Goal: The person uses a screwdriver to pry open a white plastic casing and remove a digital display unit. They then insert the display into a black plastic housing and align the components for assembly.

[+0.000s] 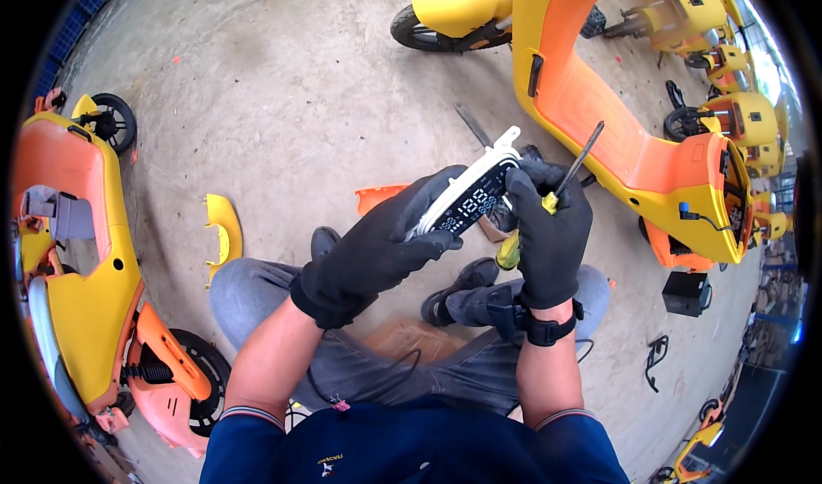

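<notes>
Left hand (377, 244), black-gloved, is closed around the lower end of a display panel (469, 194) (white frame, dark lit screen), held above the knees. Right hand (548, 227), also gloved, grips the panel's upper end and clamps a yellow-handled screwdriver (565, 184), shaft pointing up-right. An orange-yellow scooter body (634, 150) lies just beyond on concrete floor (282, 98).

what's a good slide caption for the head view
Gloved left hand grips white-framed black display panel; gloved right hand holds yellow-handled screwdriver.
</notes>
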